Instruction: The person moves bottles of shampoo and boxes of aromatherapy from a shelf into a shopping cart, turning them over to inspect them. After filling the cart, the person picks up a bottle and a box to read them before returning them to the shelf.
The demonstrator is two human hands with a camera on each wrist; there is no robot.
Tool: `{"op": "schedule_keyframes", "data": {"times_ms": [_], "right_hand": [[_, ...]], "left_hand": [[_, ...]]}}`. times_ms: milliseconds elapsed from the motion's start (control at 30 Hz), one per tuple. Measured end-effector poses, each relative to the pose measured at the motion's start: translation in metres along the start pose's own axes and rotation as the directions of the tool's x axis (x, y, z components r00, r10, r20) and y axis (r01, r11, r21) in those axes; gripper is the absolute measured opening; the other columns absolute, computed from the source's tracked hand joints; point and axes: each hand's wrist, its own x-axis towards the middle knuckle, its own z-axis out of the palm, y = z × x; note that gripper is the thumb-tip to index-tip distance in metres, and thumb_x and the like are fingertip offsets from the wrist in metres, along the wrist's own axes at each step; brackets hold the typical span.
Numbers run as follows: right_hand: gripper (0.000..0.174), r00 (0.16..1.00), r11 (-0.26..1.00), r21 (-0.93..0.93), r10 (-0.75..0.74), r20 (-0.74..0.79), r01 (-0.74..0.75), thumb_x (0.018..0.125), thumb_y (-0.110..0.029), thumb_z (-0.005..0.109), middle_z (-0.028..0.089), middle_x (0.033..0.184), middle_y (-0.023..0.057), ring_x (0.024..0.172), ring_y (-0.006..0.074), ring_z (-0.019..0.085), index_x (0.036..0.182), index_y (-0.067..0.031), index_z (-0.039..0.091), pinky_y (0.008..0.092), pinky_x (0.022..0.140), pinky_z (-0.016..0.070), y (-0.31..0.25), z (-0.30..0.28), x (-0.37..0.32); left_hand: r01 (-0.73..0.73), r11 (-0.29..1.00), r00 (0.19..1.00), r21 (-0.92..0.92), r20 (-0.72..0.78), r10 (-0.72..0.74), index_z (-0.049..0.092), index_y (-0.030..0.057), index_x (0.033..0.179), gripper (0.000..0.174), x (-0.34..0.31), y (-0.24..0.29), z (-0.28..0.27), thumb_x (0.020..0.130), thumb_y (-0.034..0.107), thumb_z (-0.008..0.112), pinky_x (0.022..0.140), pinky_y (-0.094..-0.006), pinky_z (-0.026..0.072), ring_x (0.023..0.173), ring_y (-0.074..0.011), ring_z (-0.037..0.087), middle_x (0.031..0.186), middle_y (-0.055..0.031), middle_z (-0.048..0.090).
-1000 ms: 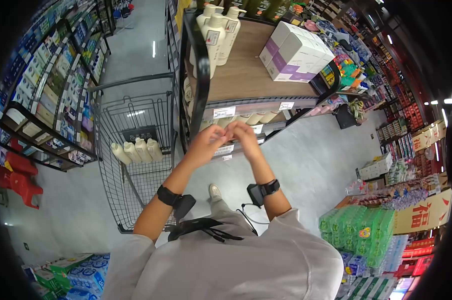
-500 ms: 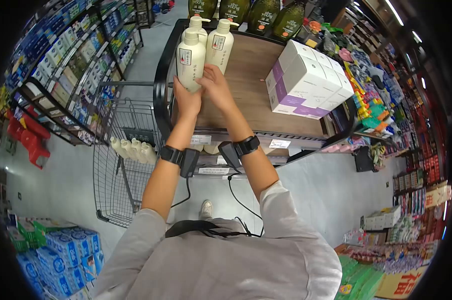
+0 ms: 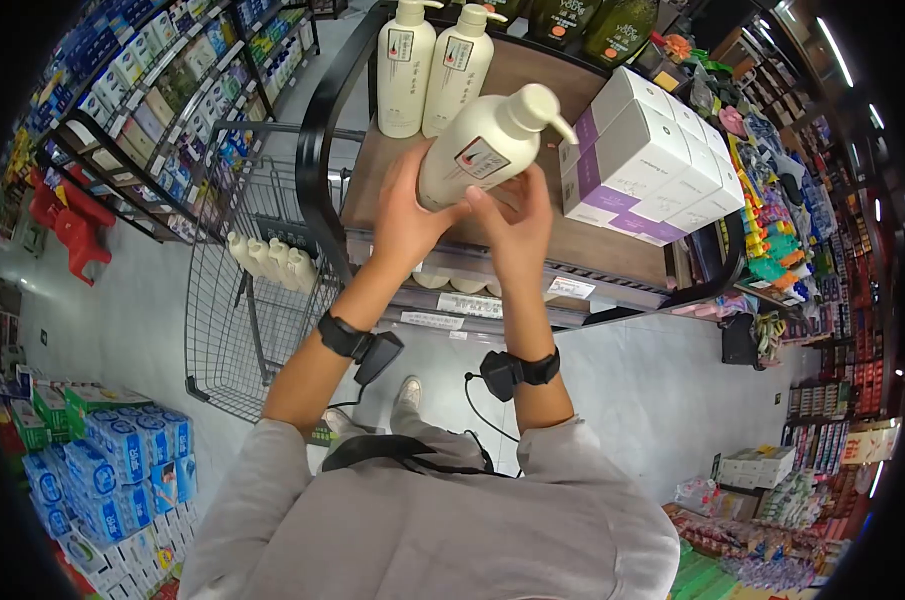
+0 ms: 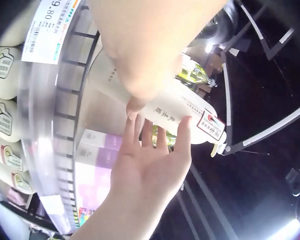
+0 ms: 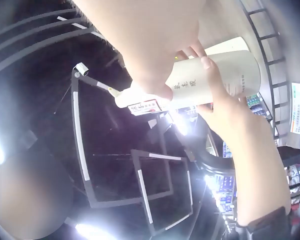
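a grey wire shopping cart (image 3: 252,330) stands on the left. the left hand (image 3: 404,215) has its fingers (image 5: 210,80) wrapped round the base of a cream plastic pump bottle (image 3: 477,155), held tilted above the wooden shelf (image 3: 602,245). the right hand (image 3: 520,225) lays straight, close-set fingers (image 4: 149,137) against it. purple-and-white boxes (image 3: 637,160) sit rightward.
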Motion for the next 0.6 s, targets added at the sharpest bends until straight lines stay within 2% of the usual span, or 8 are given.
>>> {"op": "schedule_keyframes", "data": {"times_ms": [67, 133, 167, 267, 300, 400, 533, 600], "right_hand": [[0.065, 0.999, 1.0, 0.005, -0.001, 0.032, 0.001, 0.077, -0.014, 0.079, 0.056, 0.127, 0.0137, 0.116, 0.0239, 0.056, 0.132, 0.002, 0.049, 0.0403, 0.098, 0.049, -0.015, -0.004, -0.009], [0.065, 0.97, 0.979, -0.041, -0.193, 0.149, 0.201, 0.078, -0.017, 0.079, 0.057, 0.127, 0.0137, 0.118, 0.0247, 0.056, 0.132, 0.0021, 0.049, 0.0416, 0.1, 0.0468, -0.028, -0.002, -0.019], [0.072, 0.952, 0.979, 0.089, -0.2, 0.231, 0.185, 0.077, -0.017, 0.078, 0.052, 0.135, 0.0151, 0.125, 0.0261, 0.052, 0.139, 0.0002, 0.044, 0.0433, 0.105, 0.0421, -0.023, 0.001, -0.022], [0.083, 0.895, 0.901, 0.427, -0.131, 0.427, -0.071, 0.078, -0.016, 0.077, 0.046, 0.142, 0.0162, 0.132, 0.0263, 0.045, 0.147, -0.0016, 0.034, 0.0437, 0.11, 0.0358, -0.039, 0.048, -0.04], [0.097, 0.813, 0.913, 0.375, -0.094, 0.574, -0.159, 0.075, -0.016, 0.08, 0.041, 0.147, 0.0166, 0.136, 0.0267, 0.041, 0.152, -0.0032, 0.023, 0.0434, 0.112, 0.0316, -0.041, 0.06, -0.046], [0.103, 0.78, 0.909, 0.32, 0.009, 0.626, -0.267, 0.073, -0.017, 0.082, 0.043, 0.144, 0.017, 0.133, 0.0273, 0.043, 0.153, -0.0035, 0.019, 0.0425, 0.109, 0.0359, -0.028, 0.121, -0.075], [0.103, 0.756, 0.911, 0.133, 0.235, 0.611, -0.391, 0.071, -0.02, 0.085, 0.048, 0.135, 0.0162, 0.125, 0.0273, 0.049, 0.15, -0.0031, 0.021, 0.0416, 0.103, 0.0429, -0.004, 0.202, -0.111], [0.101, 0.743, 0.902, 0.14, 0.24, 0.625, -0.409, 0.07, -0.021, 0.086, 0.05, 0.131, 0.0163, 0.122, 0.0272, 0.051, 0.148, -0.0029, 0.024, 0.0409, 0.103, 0.043, -0.003, 0.238, -0.123]], "left_hand": [[-0.064, 0.997, 0.998, -0.036, 0.022, 0.065, 0.054, 0.0026, 0.126, 0.07, -0.007, 0.027, -0.021, 0.066, 0.016, 0.087, 0.091, -0.0381, 0.0496, 0.107, -0.0303, 0.063, 0.116, -0.0169, 0.064], [-0.047, 0.996, 0.998, -0.075, 0.048, 0.05, 0.054, 0.0008, 0.128, 0.071, -0.024, 0.021, -0.048, 0.066, 0.014, 0.087, 0.093, -0.036, 0.0494, 0.108, -0.0269, 0.063, 0.118, -0.0147, 0.064], [0.083, 0.944, 0.985, -0.318, 0.167, -0.03, 0.054, -0.0002, 0.128, 0.073, -0.037, 0.014, -0.064, 0.064, 0.014, 0.087, 0.094, -0.0357, 0.0495, 0.11, -0.0263, 0.063, 0.119, -0.0137, 0.064], [0.464, 0.544, 0.86, -0.699, 0.503, -0.088, 0.05, -0.0027, 0.133, 0.084, -0.081, -0.004, -0.12, 0.059, 0.019, 0.084, 0.098, -0.0371, 0.0491, 0.112, -0.0257, 0.062, 0.124, -0.0142, 0.062], [0.495, 0.354, 0.864, -0.793, 0.491, -0.109, 0.045, -0.0021, 0.137, 0.09, -0.107, -0.025, -0.127, 0.059, 0.028, 0.079, 0.098, -0.0402, 0.0502, 0.111, -0.0298, 0.063, 0.123, -0.0182, 0.062], [0.656, -0.025, 0.749, -0.754, 0.655, -0.098, 0.042, -0.0041, 0.138, 0.087, -0.136, -0.009, -0.173, 0.073, 0.052, 0.054, 0.08, -0.0443, 0.0562, 0.092, -0.0371, 0.066, 0.115, -0.0243, 0.063], [0.591, -0.308, 0.768, -0.746, 0.637, -0.069, 0.045, -0.0052, 0.136, 0.086, -0.169, -0.061, -0.235, 0.077, 0.058, 0.041, 0.07, -0.0437, 0.0558, 0.085, -0.0364, 0.066, 0.111, -0.0249, 0.063], [0.586, -0.207, 0.804, -0.784, 0.593, 0.032, 0.047, -0.0056, 0.134, 0.083, -0.172, -0.078, -0.263, 0.082, 0.058, 0.033, 0.065, -0.0421, 0.0555, 0.084, -0.0365, 0.065, 0.111, -0.0248, 0.063]]}}
